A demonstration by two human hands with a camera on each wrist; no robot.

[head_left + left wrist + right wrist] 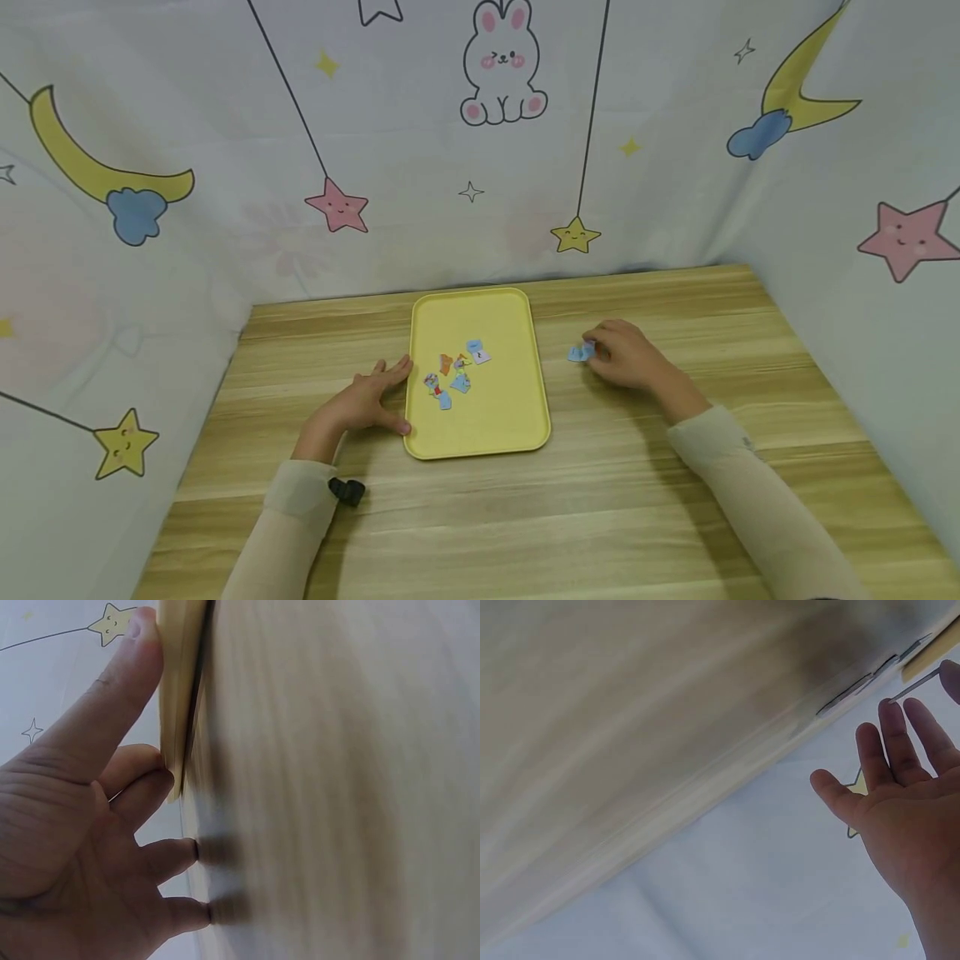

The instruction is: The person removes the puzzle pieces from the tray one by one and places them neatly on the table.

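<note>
My left hand (362, 402) lies at the left edge of a yellow tray (506, 421), fingers spread, with thumb and fingertips touching the rim. Several small printed puzzle pieces lie in the tray's left half, among them an orange piece (446, 364) and a blue-and-white piece (480, 356). To the right of the tray, my right hand (628, 355) pinches a thin flat puzzle piece (916, 685) between thumb and fingertips just above the table. Beside those fingertips, light blue pieces (575, 354) lie on the wood; their exact shapes are partly hidden by the hand.
The wood-grain table (480, 525) reaches a white cloth backdrop (420, 167) printed with stars, moons and a rabbit at the back and both sides. A black device (347, 492) sits at the left wrist.
</note>
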